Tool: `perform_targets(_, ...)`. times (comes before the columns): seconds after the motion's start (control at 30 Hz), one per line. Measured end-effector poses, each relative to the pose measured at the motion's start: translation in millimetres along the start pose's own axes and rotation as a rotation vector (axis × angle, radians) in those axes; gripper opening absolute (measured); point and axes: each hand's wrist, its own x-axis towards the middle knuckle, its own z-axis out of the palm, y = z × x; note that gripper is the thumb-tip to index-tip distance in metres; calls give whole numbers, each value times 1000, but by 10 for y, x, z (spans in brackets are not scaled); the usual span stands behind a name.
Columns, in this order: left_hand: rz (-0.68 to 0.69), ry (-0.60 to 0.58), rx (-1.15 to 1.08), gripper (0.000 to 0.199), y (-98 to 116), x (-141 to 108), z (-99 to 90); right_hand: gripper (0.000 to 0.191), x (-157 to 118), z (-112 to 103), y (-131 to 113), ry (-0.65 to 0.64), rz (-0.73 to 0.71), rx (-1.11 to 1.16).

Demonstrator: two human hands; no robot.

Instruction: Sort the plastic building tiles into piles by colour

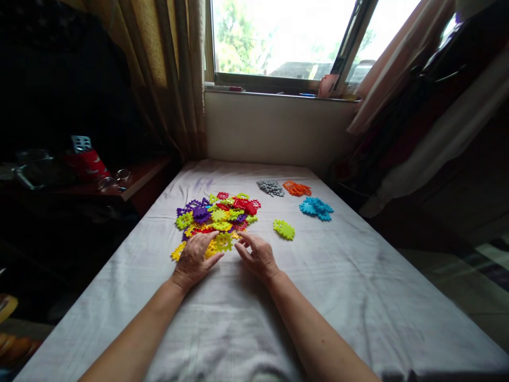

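A mixed heap of plastic gear-edged pieces (218, 215) in purple, lime green, red and yellow lies in front of me on the cloth-covered surface. My left hand (194, 259) rests at the near left of the heap, thumb and fingers apart. A yellow notched piece (223, 242) shows just beyond its fingertips; whether they touch it I cannot tell. At the near right edge of the heap, my right hand (257, 254) has its fingers bent, with a gap between thumb and forefinger. Nothing shows in its grasp. Some yellow pieces are partly hidden behind the left hand.
Separate groups of grey pieces (271, 188), orange pieces (296, 188) and blue pieces (316, 208) lie at the far right, with lime green pieces (283, 229) nearer. A side table (139, 183) with glasses (115, 181) stands left; clothes (417, 143) hang right.
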Motion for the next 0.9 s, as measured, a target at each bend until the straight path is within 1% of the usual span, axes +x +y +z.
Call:
perform_targets(0.07, 46, -13, 21, 51, 43, 20, 41, 31, -12, 46, -34, -39, 88, 93)
perform_targets(0.13, 53, -42, 18, 51, 63, 37, 54, 31, -11, 76, -48, -49, 167, 197)
perform_targets(0.2, 53, -84, 0, 54, 67, 48, 53, 30, 13, 77, -42, -44, 215, 272)
perform_targets(0.27, 52, -114, -24, 58, 61, 50, 49, 31, 62, 20, 4, -12, 253, 288)
perform_targets(0.3, 47, -116, -34, 61, 55, 48, 48, 31, 93, -37, 49, 25, 281, 274)
perform_targets(0.37, 24, -101, -49, 64, 39, 40, 44, 34, 151, -211, 188, 138, 372, 208)
perform_targets(0.5, -38, -74, -79, 54, -5, 19, 22, 39, 178, -665, 589, 377, 618, -5)
perform_targets(0.6, -80, -56, -93, 48, -38, 3, -15, 44, 128, -890, 855, 491, 720, -103)
perform_targets(0.67, -135, -48, -115, 47, -55, -6, -42, 45, 97, -942, 970, 511, 752, -133)
perform_targets(0.73, -208, -51, -151, 47, -66, -12, -63, 45, 81, -941, 1032, 508, 770, -149)
perform_targets(0.8, -270, -62, -182, 48, -70, -14, -74, 44, 79, -922, 1056, 507, 779, -170)
perform_targets(0.9, -300, -68, -202, 49, -64, -10, -78, 39, 79, -898, 1064, 493, 783, -216)
